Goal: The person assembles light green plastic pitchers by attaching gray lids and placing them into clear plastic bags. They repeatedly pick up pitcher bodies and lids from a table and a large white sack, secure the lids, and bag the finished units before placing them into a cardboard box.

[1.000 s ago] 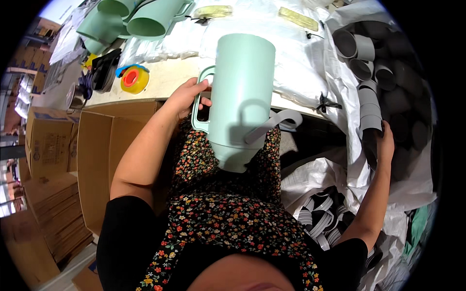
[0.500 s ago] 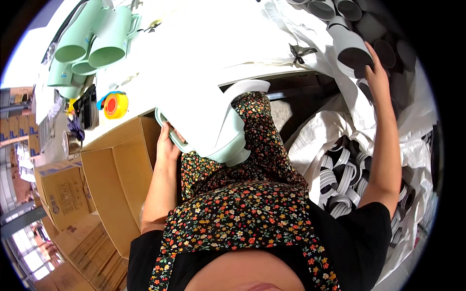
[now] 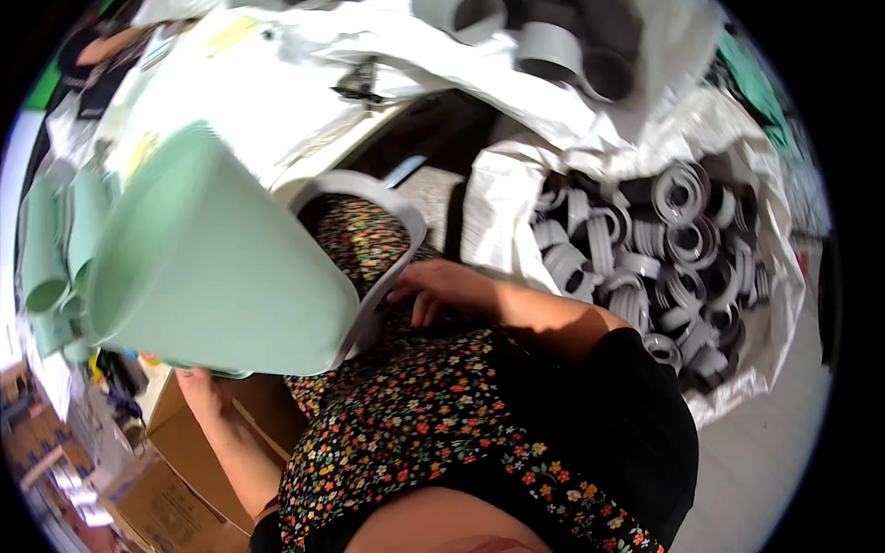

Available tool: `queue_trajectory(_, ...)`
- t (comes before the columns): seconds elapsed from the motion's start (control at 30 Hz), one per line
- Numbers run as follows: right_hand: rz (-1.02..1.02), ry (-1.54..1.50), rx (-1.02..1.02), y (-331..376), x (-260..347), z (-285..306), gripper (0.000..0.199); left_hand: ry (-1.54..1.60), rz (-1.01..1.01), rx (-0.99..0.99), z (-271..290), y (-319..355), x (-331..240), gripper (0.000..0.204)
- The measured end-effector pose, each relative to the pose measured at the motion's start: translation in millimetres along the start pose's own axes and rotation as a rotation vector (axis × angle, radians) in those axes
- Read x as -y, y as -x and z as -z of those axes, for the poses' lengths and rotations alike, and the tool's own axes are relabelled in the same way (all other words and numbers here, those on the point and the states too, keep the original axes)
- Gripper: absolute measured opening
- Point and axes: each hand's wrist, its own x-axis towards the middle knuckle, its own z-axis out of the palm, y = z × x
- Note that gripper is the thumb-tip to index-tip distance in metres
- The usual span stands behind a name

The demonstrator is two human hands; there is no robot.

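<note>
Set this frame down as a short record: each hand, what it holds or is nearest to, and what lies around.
Left hand: holding a large green jug from its lower side, grip partly hidden
Right hand: at the grey band by the jug's narrower end; firmness of grip unclear
Jug pose: tilted, wide open end toward picture left
Picture right: white sack holding grey ring-shaped parts
Picture top: grey cylinders
Picture left: more green jugs
Lower left: cardboard box
</note>
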Motion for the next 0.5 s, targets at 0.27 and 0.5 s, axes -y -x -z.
queue_trajectory(0.27, 0.115, 0.766, -1.471, 154, -112, 188, 0.03, -0.214, 0.116, 0.31, -25, -23, -1, 0.069)
queue_trajectory(0.5, -0.586, 0.981, -1.329, 181, -116, 285, 0.077, -0.267, 0.107, 0.272, -63, -15, -21, 0.064)
